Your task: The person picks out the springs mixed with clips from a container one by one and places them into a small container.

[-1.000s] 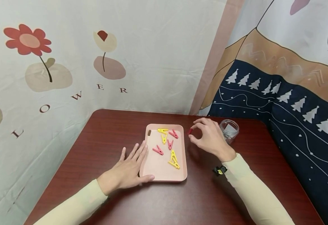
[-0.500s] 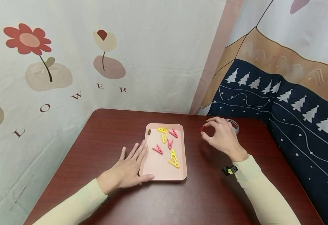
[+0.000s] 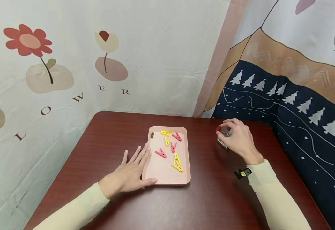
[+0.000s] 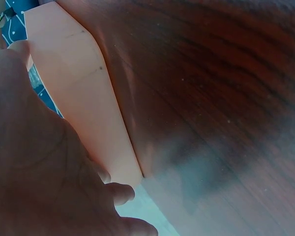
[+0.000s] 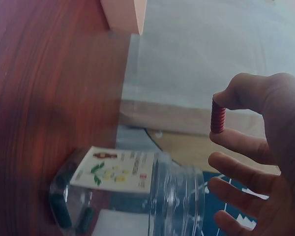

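Between thumb and index finger my right hand (image 3: 240,139) pinches a small red ridged cylinder (image 5: 218,117), held over the mouth of a clear jar (image 5: 179,199). The jar stands upright with a printed label, and dark green pieces lie inside it in the right wrist view. My right hand partly hides the jar in the head view. My left hand (image 3: 127,175) lies spread, touching the left rim of a pink tray (image 3: 166,179). Inside the tray are yellow clips (image 3: 177,163), red clips (image 3: 160,152) and a small brown ridged cylinder (image 3: 152,135).
The dark red wooden table (image 3: 121,134) carries the tray near its middle and the jar at the back right. A pale printed curtain (image 3: 156,64) hangs behind it, and a navy tree-patterned cloth (image 3: 308,137) hangs on the right.
My right hand has moved right, from beside the tray to above the jar, with the red cylinder still pinched. My left hand and the clips have stayed in place.
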`<control>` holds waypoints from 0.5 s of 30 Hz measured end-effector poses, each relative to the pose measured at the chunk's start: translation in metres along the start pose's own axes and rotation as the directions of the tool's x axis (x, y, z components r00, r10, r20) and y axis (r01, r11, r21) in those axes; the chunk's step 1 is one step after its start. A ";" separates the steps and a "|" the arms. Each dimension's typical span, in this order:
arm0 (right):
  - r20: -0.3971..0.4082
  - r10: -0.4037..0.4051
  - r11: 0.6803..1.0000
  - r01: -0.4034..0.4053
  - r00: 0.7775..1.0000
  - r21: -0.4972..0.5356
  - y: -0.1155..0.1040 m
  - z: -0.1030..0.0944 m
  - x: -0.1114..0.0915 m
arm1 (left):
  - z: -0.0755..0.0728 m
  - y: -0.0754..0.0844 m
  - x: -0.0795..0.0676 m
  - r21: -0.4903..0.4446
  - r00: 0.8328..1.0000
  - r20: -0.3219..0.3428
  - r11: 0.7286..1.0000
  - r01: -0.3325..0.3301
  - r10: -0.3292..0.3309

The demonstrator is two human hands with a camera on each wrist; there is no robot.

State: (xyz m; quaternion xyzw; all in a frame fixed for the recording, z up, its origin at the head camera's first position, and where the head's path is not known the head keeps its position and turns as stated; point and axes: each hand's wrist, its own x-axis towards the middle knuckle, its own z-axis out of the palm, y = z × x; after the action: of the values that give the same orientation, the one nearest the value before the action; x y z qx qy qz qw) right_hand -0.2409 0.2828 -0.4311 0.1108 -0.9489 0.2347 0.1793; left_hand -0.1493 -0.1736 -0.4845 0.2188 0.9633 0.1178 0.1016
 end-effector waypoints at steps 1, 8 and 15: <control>-0.002 0.007 1.000 -0.007 1.000 -0.003 0.002 -0.002 0.000 | 0.000 0.000 0.000 -0.002 1.000 -0.002 1.000 0.000 0.000; -0.010 0.055 0.998 -0.055 0.998 -0.004 0.015 -0.011 -0.001 | 0.000 0.000 0.000 -0.004 1.000 -0.004 1.000 -0.001 0.001; -0.024 0.109 0.994 -0.109 0.994 0.004 0.032 -0.016 -0.005 | 0.001 0.000 -0.001 -0.002 1.000 -0.002 1.000 -0.001 0.001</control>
State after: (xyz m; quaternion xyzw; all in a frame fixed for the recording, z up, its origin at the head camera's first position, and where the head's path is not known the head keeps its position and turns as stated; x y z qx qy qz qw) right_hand -0.2412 0.3187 -0.4328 0.0565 -0.9510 0.2468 0.1773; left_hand -0.1487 -0.1739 -0.4854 0.2191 0.9631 0.1191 0.1007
